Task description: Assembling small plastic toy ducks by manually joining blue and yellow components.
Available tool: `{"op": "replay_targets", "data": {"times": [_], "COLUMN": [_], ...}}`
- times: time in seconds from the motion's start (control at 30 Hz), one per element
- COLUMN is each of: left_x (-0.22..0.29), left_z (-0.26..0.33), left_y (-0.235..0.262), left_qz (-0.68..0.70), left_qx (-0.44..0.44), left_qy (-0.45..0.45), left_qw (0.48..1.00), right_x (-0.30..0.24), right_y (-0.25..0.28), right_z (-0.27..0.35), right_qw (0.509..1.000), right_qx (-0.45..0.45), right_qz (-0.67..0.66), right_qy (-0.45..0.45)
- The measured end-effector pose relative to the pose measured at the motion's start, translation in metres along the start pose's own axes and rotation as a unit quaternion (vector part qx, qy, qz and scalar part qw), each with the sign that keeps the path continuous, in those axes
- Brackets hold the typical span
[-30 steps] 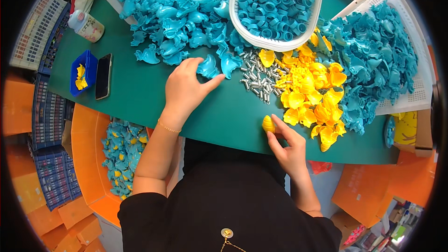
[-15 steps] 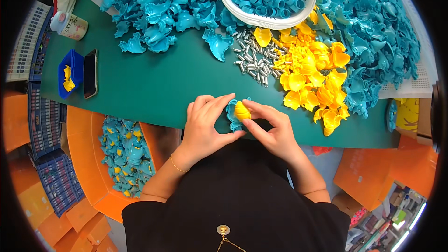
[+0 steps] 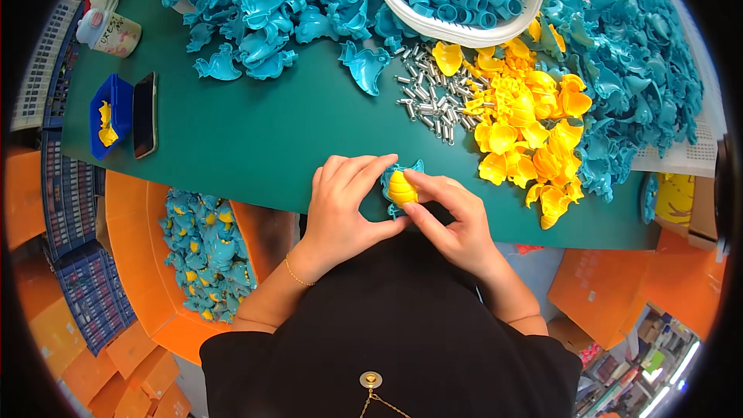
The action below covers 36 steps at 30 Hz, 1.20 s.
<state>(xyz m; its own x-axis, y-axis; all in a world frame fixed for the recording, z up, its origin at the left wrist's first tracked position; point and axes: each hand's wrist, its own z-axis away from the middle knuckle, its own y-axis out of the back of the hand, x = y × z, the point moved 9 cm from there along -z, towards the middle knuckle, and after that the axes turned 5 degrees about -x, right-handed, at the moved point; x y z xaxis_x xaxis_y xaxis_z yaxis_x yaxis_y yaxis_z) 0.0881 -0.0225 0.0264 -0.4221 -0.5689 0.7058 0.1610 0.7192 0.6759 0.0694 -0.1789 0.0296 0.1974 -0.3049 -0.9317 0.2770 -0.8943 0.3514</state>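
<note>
Two hands are meeting above the near edge of the green table [image 3: 248, 124]; left hand [image 3: 348, 205] is gripping a teal shell [image 3: 395, 212] between thumb and fingers; right hand [image 3: 449, 213] is pinching a ribbed yellow piece [image 3: 402, 188] against it; that piece is hiding much of the shell, seating hard to judge; metal cylinders [image 3: 437, 104] and a yellow heap [image 3: 534, 128] are lying beyond; white basket [image 3: 464, 36] is running off the top; cup [image 3: 114, 35] is showing dark lettering.
</note>
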Motion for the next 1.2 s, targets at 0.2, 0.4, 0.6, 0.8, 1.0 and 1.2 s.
{"op": "replay_targets", "data": {"times": [0.2,0.4,0.6,0.8,1.0,1.2], "left_x": [-0.002,-0.004,-0.007,-0.002,0.003,0.004], "left_z": [0.0,0.003,0.005,0.004,0.005,0.004], "left_y": [-0.001,-0.003,0.001,0.004,0.003,0.002], "left_qz": [0.003,0.005,0.009,0.007,0.004,0.025], "left_qx": [0.005,0.018,0.027,-0.023,-0.058,-0.076], "left_qy": [-0.002,0.004,-0.015,-0.036,-0.06,-0.076], "left_qw": [1.0,1.0,0.999,0.999,0.996,0.994], "right_x": [-0.001,-0.002,-0.008,-0.013,-0.008,-0.003], "right_y": [-0.003,-0.008,-0.01,0.024,0.078,0.064], "right_z": [-0.011,-0.016,-0.013,-0.027,-0.075,-0.098], "right_qw": [0.999,0.996,0.996,0.996,0.933,0.885], "right_qx": [-0.024,-0.04,0.009,-0.019,0.045,-0.077], "right_qz": [0.019,0.014,0.079,0.08,0.353,0.452], "right_qy": [-0.008,-0.072,-0.043,0.029,0.06,0.086]}}
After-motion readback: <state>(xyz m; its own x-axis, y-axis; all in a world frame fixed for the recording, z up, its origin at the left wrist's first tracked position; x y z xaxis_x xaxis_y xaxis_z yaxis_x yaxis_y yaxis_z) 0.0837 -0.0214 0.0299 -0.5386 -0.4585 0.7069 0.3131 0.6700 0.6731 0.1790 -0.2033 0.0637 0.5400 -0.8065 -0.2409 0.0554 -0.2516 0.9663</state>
